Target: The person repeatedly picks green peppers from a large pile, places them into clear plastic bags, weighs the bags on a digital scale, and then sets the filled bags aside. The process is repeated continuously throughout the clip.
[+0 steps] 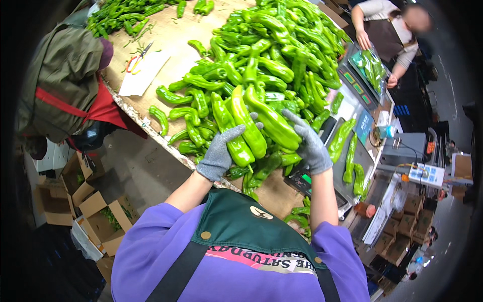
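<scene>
Grey knit gloves cover both of my hands above the near edge of a wooden table (177, 28). My left hand (219, 153) grips two long green peppers side by side, a darker one (231, 130) and a paler one (247, 124). In my right hand (312, 141) is a large, thick green pepper (272, 119), its stem end pointing up and left. Beyond my hands spreads a big heap of green peppers (279, 49). To the right of my right hand, several peppers (341, 140) lie on the metal pan of a digital scale (363, 158).
Scissors (139, 58) and white paper (145, 73) lie on the table's left part. At the right, a co-worker (388, 34) handles bagged peppers on another scale (353, 81). A person in an olive jacket (68, 71) stands left. Open cartons (103, 221) sit on the floor; a power strip (426, 174) is right.
</scene>
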Action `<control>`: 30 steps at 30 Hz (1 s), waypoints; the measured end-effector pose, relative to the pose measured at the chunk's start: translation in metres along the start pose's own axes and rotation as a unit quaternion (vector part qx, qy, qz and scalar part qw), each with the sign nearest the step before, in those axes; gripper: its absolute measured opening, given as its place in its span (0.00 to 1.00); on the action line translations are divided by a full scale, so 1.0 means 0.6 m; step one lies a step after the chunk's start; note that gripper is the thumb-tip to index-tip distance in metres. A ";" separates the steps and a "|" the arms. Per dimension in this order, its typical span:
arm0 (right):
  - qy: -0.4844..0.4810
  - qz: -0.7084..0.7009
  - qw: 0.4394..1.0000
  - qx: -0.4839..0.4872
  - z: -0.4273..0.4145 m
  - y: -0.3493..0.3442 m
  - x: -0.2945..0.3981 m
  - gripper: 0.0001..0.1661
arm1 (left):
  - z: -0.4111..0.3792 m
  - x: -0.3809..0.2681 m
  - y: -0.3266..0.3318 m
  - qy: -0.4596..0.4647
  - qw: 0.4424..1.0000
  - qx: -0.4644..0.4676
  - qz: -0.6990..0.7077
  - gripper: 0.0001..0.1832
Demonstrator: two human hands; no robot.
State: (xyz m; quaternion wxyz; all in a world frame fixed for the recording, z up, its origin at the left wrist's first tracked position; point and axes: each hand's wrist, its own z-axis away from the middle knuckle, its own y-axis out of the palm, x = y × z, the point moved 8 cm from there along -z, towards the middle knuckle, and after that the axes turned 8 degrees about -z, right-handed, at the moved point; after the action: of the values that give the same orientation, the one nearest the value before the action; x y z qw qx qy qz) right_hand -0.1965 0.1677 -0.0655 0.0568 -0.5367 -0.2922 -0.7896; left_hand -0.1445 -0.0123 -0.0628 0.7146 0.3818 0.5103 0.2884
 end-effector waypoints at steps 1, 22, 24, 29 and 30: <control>0.048 -0.166 0.985 -0.014 0.035 0.033 0.004 0.38 | 0.007 0.012 0.004 -0.005 1.000 -0.004 -0.003 0.31; -0.316 0.509 0.786 -0.153 0.262 0.107 0.023 0.37 | 0.075 0.109 0.115 0.176 0.831 0.143 -0.509 0.35; -0.289 0.495 0.801 -0.169 0.275 0.098 0.024 0.36 | 0.073 0.130 0.112 0.101 0.853 0.124 -0.497 0.41; -0.092 -0.341 0.933 -0.070 0.282 0.068 -0.045 0.33 | 0.094 0.219 0.126 -0.288 0.947 0.136 -0.050 0.25; -0.023 -0.510 0.859 -0.034 0.284 0.068 -0.054 0.34 | 0.099 0.208 0.160 -0.313 0.939 0.144 -0.003 0.25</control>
State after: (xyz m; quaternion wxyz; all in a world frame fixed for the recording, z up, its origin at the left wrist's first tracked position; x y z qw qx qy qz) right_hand -0.0279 0.2157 -0.0343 -0.3791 -0.3321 -0.4996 -0.7045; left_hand -0.0512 0.1248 -0.0342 0.7762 0.5505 0.2978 0.0756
